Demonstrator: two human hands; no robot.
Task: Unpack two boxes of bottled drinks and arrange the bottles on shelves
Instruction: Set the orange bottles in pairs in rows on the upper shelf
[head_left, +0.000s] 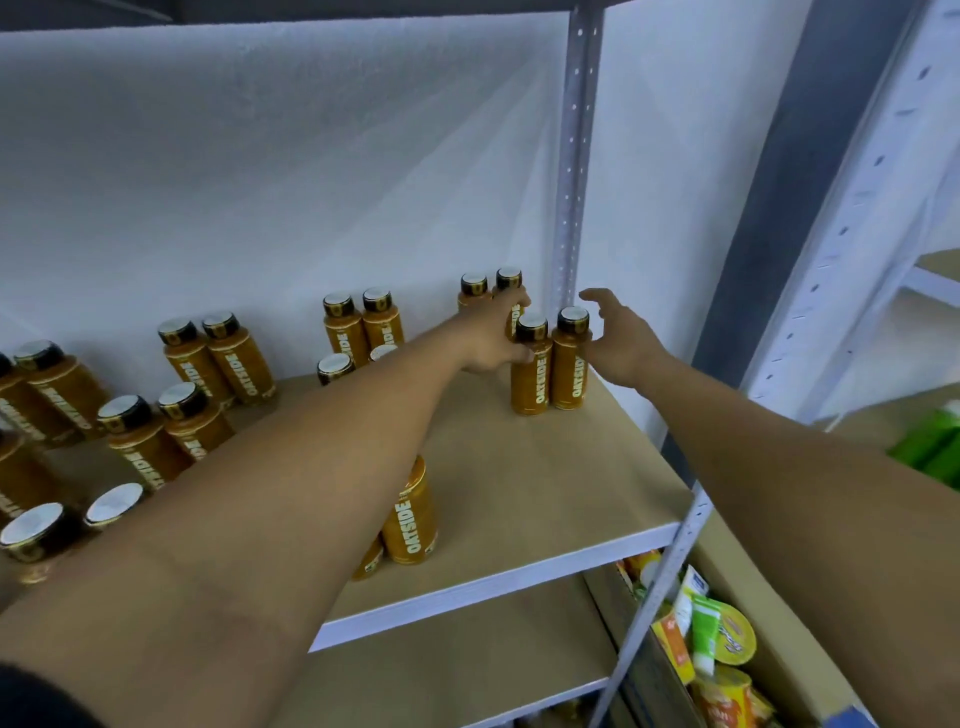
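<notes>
The tan shelf board (545, 483), white along its front edge, carries everything that matters here. Two bare arms reach over it from the near side. The left arm (260, 519) crosses the board's middle and covers several bottles, and the right arm (805, 493) comes in over the board's right end. Below the board's right front corner a cardboard box (769, 613) holds bright snack packets (727, 649), cut off by the picture's bottom edge. The brown bottles (234, 358) stand in pairs across the board, all upright with the long axis vertical and black caps up. Their white lettering runs up the sides. Those at the board's left end are cropped and blurred. One near bottle (413, 514) by the board's front edge has its cap hidden under the left arm. At the board's back right corner the left hand (491, 338) curls round the rear bottle (509, 280), fingers over its shoulder and thumb low, so most of its body is hidden. The front pair (569, 364) stands just in front of it. The right hand (615, 340) is spread with loose fingers and holds nothing, just beside that pair's right bottle. Whether it touches it cannot be told.
</notes>
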